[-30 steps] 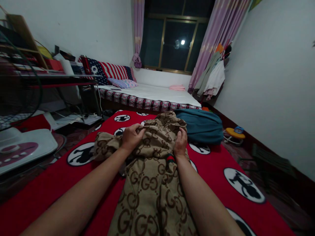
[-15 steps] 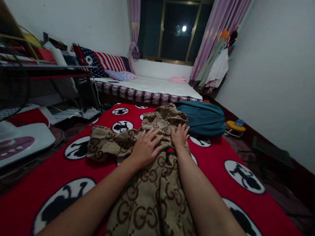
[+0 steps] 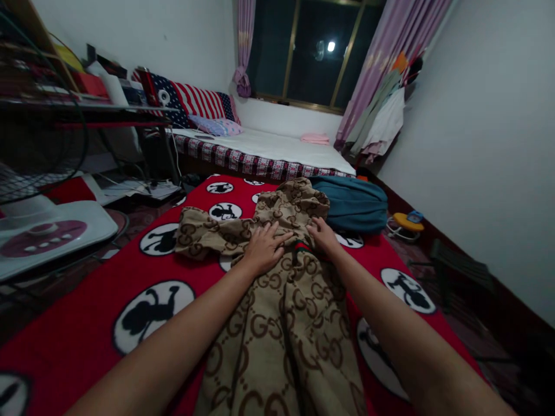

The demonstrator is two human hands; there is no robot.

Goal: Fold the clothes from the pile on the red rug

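Note:
A tan hooded garment (image 3: pixel 269 323) with a brown GG print lies stretched out on the red blanket, its hood at the far end and one sleeve (image 3: pixel 199 234) out to the left. My left hand (image 3: pixel 263 248) rests flat on its upper part, fingers spread. At the right edge of the upper part, beside a green-and-red striped band (image 3: pixel 302 246), is my right hand (image 3: pixel 324 236). Its visible fingers are slightly bent and apart, touching the cloth; the rest of them are hidden. Behind the hood is a folded teal cloth bundle (image 3: pixel 353 202).
The red blanket (image 3: pixel 99 323) with round monkey-like prints covers the surface under the garment. A bed (image 3: pixel 269 147) stands beyond it. On the left are a cluttered desk (image 3: pixel 125 110) and a white plastic seat (image 3: pixel 95 231); on the right, a yellow stool (image 3: pixel 407 222) and a dark folding stool (image 3: pixel 459 266).
My right hand has gone from lying spread on the cloth to bent fingers at its right edge. My left hand stays flat on the garment. The camera view has shifted slightly.

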